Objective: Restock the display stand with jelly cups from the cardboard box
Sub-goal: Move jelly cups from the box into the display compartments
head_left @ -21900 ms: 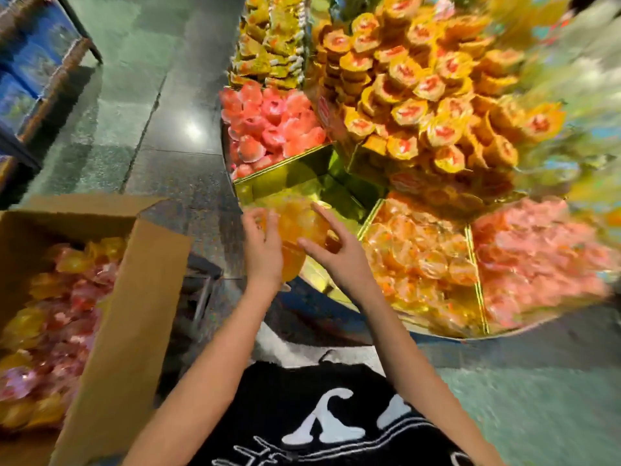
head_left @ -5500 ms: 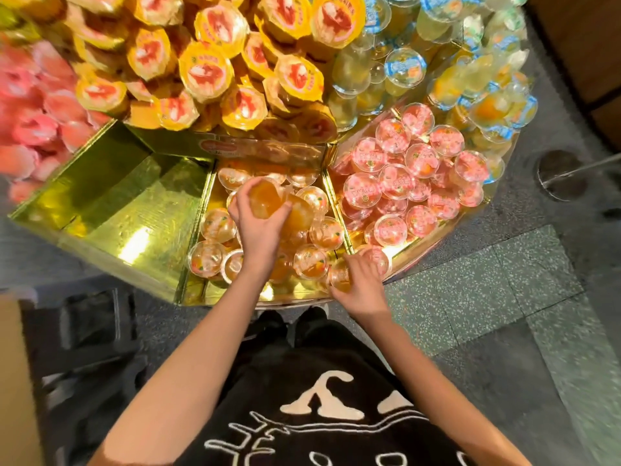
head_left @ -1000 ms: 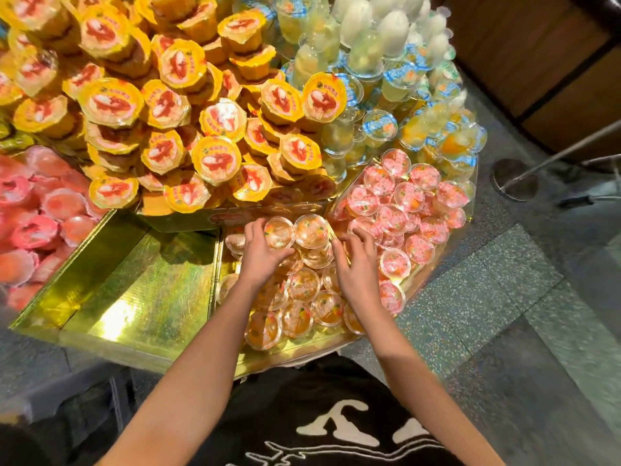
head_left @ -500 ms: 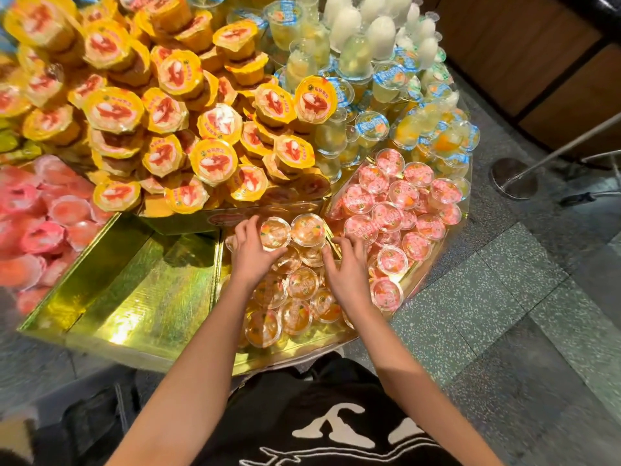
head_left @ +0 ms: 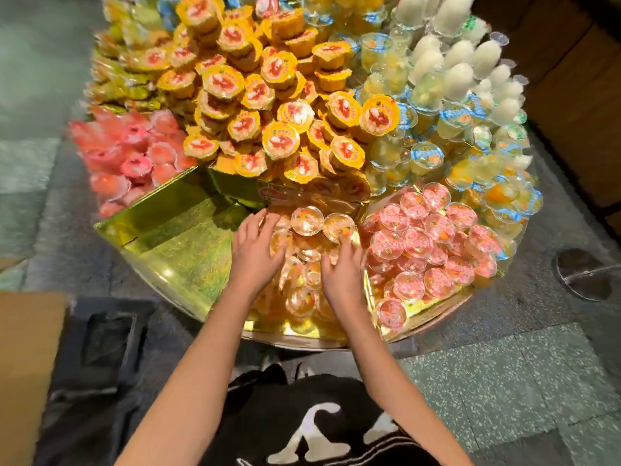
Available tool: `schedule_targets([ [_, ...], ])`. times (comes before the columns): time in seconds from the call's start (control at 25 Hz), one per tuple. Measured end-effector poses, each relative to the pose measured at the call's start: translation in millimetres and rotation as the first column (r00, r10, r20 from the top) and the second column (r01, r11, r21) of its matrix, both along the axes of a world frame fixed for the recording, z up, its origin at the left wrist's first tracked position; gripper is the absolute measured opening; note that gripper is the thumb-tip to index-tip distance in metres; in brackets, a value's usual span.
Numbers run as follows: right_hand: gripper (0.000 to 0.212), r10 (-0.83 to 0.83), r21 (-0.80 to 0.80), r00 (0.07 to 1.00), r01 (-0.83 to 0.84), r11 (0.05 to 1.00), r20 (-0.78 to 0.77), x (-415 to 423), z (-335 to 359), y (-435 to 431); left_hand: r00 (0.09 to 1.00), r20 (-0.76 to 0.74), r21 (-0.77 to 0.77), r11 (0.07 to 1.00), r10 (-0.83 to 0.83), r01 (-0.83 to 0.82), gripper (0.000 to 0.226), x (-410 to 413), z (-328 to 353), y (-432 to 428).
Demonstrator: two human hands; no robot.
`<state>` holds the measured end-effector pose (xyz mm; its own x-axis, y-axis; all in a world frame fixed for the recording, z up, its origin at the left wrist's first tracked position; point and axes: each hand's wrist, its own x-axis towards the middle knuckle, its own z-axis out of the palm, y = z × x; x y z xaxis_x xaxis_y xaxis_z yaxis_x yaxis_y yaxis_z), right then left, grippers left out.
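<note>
- Left hand [head_left: 257, 252]: palm down, fingers straight and spread wide, resting on the orange jelly cups [head_left: 307, 274].
- Right hand [head_left: 342, 269]: just beside it, palm down on the same cups, fingers bent, tips against one cup at the back. Pinching or only pressing is hard to tell through the blur.
- Those cups: heaped in the middle gold section of the display stand [head_left: 295, 343], at its near edge, under and between both hands.
- To the left of that: gold-lined compartment [head_left: 181, 243].
- To the right: pink-lidded cups [head_left: 430, 250], packed close.
- Behind: tall pile of yellow-lidded cups [head_left: 279, 105], with clear and white cups [head_left: 453, 75] at the far right and pink packs [head_left: 134, 156] at the far left.
- Cardboard box [head_left: 27, 364]: one flap only, at the left edge, well apart from the stand.
</note>
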<state>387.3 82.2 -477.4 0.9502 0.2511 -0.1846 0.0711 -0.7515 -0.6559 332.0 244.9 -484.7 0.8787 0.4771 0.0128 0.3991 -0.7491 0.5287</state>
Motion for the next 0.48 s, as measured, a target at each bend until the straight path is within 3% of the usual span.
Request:
schedule_targets([
  [0.2, 0.052, 0.313, 0.002, 0.949, -0.313, 0.950, -0.035, -45, -5, 63, 0.959, -0.079, 0.042, 0.962, 0.273, -0.271, 0.060, -93, 6, 27],
  [0.48, 0.057, 0.716, -0.018, 0.698, -0.716, 0.698, -0.024, -146, -13, 176, 0.742, -0.129, 0.049, 0.751, 0.658, -0.658, 0.058, -241, -2, 94],
])
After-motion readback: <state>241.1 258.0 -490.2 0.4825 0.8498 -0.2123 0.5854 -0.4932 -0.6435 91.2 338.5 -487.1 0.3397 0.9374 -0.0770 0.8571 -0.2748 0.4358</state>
